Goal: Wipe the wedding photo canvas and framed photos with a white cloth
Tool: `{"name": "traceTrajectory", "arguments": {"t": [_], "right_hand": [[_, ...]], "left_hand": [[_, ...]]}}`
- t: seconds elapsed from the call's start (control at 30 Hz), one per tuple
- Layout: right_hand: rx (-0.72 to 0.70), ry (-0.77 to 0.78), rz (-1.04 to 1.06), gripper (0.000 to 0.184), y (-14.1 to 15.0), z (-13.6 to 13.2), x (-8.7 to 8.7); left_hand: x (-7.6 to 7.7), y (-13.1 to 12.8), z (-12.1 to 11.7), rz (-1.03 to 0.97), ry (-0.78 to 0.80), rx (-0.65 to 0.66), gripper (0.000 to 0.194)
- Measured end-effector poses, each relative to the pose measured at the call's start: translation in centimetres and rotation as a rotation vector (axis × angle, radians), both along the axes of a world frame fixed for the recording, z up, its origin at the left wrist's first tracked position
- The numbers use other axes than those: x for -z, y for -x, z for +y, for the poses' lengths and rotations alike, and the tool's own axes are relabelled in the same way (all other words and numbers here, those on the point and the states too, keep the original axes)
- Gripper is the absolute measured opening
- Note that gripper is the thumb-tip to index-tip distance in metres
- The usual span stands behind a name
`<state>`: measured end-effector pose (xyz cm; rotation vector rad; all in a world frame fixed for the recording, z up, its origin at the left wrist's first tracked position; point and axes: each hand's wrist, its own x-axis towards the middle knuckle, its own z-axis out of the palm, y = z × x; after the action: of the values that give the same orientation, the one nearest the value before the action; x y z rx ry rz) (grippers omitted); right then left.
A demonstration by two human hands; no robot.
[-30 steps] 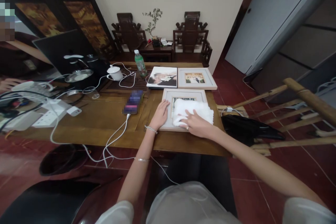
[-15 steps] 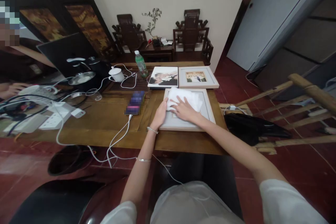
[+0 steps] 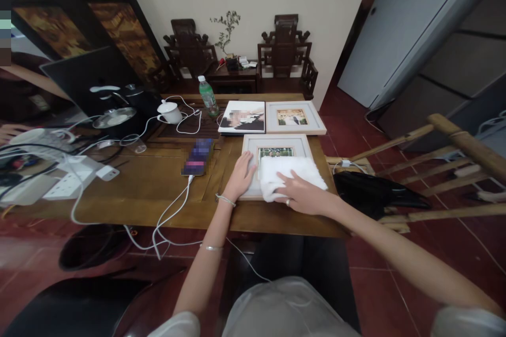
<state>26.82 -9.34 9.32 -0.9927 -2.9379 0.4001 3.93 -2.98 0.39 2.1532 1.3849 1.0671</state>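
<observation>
A light wooden picture frame [image 3: 247, 143] lies flat on the table in front of me, with a photo [image 3: 272, 152] inside a pale mount. My left hand [image 3: 240, 176] rests along the frame's left edge, fingers stretched out and thumb apart. Under my right hand [image 3: 300, 192] is a folded white cloth [image 3: 306, 168], pressed onto the lower right of the frame; the fingers bend over it. The cloth hides the photo's lower part and the frame's lower right corner.
Behind lie a photo album [image 3: 242, 117] and a second framed photo [image 3: 292, 117]. To the left are a phone [image 3: 197, 157] on a white cable, a green bottle [image 3: 208, 96], a lidded cup [image 3: 169, 112], a power strip [image 3: 71, 176] and a laptop [image 3: 83, 76]. Another person sits far left.
My right hand has drawn the cloth toward me and to the right, uncovering the photo's upper part. The left hand has slid slightly down the frame's left side.
</observation>
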Motion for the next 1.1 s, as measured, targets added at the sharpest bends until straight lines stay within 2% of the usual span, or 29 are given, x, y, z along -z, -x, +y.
{"name": "traceTrajectory", "arguments": {"t": [0.13, 0.2, 0.3, 0.5, 0.57, 0.63, 0.7, 0.8, 0.9, 1.0, 1.1], "right_hand": [[0.144, -0.030, -0.056, 0.029, -3.9, -1.2, -0.7], [0.180, -0.060, -0.037, 0.030, -5.2, -0.6, -0.4], [0.218, -0.144, -0.015, 0.034, -6.2, 1.6, 0.7], [0.363, -0.249, -0.014, 0.040, -5.2, 8.7, 2.2], [0.411, -0.256, -0.005, 0.042, -4.1, 10.1, 2.5], [0.430, -0.254, 0.002, 0.042, -2.6, 10.4, 2.8], [0.417, -0.235, 0.007, 0.041, -0.7, 9.7, 3.3], [0.331, -0.141, 0.002, 0.037, 2.1, 7.0, 3.5], [0.193, -0.023, 0.005, 0.035, 3.2, 3.5, 2.3], [0.079, 0.112, 0.024, 0.036, 1.9, 0.2, 0.0], [0.104, 0.153, 0.039, 0.034, -1.0, -1.8, -1.5]], "left_hand": [[0.1, 0.2, 0.0, 0.084, -0.032, 0.026, 0.044], [0.0, 0.2, -0.1, 0.093, -0.028, 0.026, 0.043], [-0.1, 0.2, -0.2, 0.090, -0.022, 0.036, 0.042], [0.0, 0.3, -0.1, 0.089, -0.012, 0.032, 0.042], [0.1, 0.3, -0.1, 0.086, -0.012, 0.027, 0.042], [0.2, 0.2, 0.0, 0.071, -0.019, 0.017, 0.042], [0.2, 0.1, 0.0, 0.049, -0.029, 0.005, 0.042], [0.2, 0.1, 0.0, 0.018, -0.017, -0.012, 0.044], [0.1, 0.1, -0.1, 0.002, 0.021, -0.035, 0.045], [0.0, 0.1, -0.3, 0.002, 0.025, -0.042, 0.044], [-0.4, 0.0, -0.5, 0.022, 0.009, -0.014, 0.044]]}}
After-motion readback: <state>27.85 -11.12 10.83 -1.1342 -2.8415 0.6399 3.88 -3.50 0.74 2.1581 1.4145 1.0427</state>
